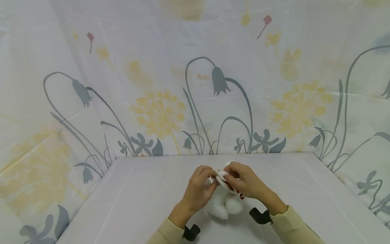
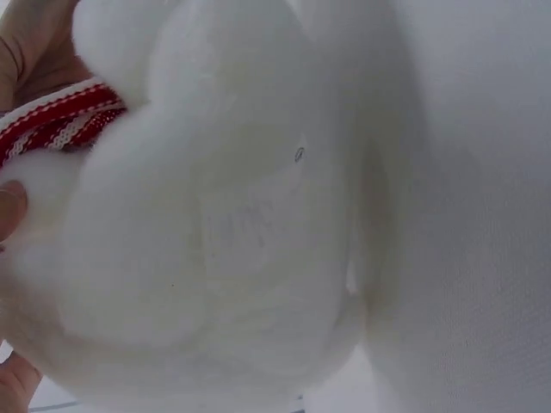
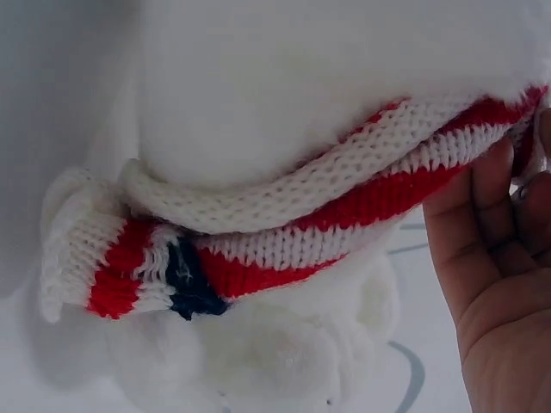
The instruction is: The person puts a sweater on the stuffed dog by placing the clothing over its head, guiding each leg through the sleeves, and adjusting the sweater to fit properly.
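Note:
A white plush toy (image 1: 220,203) sits on the white table, with a red-and-white striped knitted garment (image 3: 362,202) bunched around its upper part. One end of the garment, with a dark blue band, hangs out like a short sleeve. My left hand (image 1: 197,189) pinches the garment's edge at the toy's left side. Close across from it, my right hand (image 1: 246,179) pinches the rolled white edge with thumb and fingers. In the left wrist view the furry white body of the plush toy (image 2: 207,215) fills the middle, and the hands show only partly.
The white table (image 1: 137,189) extends around the toy. A floral-printed sheet (image 1: 158,67) hangs behind it and along both sides. Black camera mounts (image 1: 260,216) stick out from both wrists under beige sleeves (image 1: 292,225).

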Available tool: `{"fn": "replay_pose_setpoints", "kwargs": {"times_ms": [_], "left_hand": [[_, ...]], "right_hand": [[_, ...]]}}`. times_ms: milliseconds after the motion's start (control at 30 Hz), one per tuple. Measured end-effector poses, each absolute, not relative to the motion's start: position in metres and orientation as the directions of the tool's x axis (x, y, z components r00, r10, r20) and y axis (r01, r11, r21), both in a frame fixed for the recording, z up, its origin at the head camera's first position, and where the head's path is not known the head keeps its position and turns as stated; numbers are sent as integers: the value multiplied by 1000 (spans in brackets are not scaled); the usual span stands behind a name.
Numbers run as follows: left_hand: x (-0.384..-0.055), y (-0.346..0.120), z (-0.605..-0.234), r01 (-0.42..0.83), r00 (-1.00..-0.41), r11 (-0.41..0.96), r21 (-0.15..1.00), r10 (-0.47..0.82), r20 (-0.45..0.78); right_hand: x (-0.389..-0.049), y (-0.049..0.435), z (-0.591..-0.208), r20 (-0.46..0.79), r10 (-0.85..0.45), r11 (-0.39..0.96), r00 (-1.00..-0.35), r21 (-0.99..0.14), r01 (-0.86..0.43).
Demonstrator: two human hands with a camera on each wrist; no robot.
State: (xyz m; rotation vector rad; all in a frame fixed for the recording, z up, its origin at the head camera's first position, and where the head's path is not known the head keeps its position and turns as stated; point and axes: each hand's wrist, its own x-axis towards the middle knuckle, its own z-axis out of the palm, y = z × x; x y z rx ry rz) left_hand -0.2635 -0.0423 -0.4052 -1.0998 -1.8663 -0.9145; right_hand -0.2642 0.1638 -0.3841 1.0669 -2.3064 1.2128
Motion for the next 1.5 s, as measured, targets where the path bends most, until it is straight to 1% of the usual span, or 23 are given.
{"fn": "replay_pose_setpoints", "kwargs": {"times_ms": [100,233,567,633,700,767,867,1000,1100,1167,1233,1267,1400,1433,1500], "left_hand": [[-264,-43,-404,919,-312,346,187,352,883],[-264,-44,-403,921,-304,348,177,355,884],[-266,-53,-397,918,-286,383,101,463,839],[-267,-54,-397,916,-285,392,86,484,827],[-267,-54,-396,912,-285,403,70,503,816],[-267,-54,-397,906,-297,418,64,521,800],[-266,-53,-399,890,-339,452,60,569,749],[-261,-49,-400,862,-416,505,36,666,619],[-257,-47,-397,861,-442,507,37,710,549],[-256,-47,-395,866,-454,494,74,716,531],[-255,-47,-394,872,-463,471,137,699,544],[-256,-48,-395,868,-477,464,178,677,560],[-257,-50,-395,837,-540,410,362,508,672],[-258,-50,-394,827,-557,392,404,470,685],[-258,-51,-394,816,-575,365,448,436,692]], "right_hand": [[-264,164,-383,573,-459,361,-679,-578,-732],[-265,165,-385,555,-453,382,-698,-586,-714],[-268,166,-389,578,-437,355,-689,-593,-723],[-268,166,-390,570,-421,365,-705,-605,-707],[-268,168,-389,558,-386,359,-734,-642,-677],[-269,170,-389,537,-345,336,-770,-695,-636],[-270,173,-389,500,-291,270,-816,-775,-571],[-273,174,-390,430,-262,191,-864,-855,-483],[-275,174,-392,373,-248,106,-894,-907,-407],[-276,173,-394,352,-262,72,-899,-921,-382],[-276,173,-395,354,-295,76,-887,-917,-391],[-276,173,-396,359,-318,89,-878,-910,-404],[-271,170,-393,384,-430,112,-817,-876,-470],[-270,168,-392,388,-450,109,-805,-870,-480],[-268,164,-392,398,-486,76,-778,-868,-491]]}}
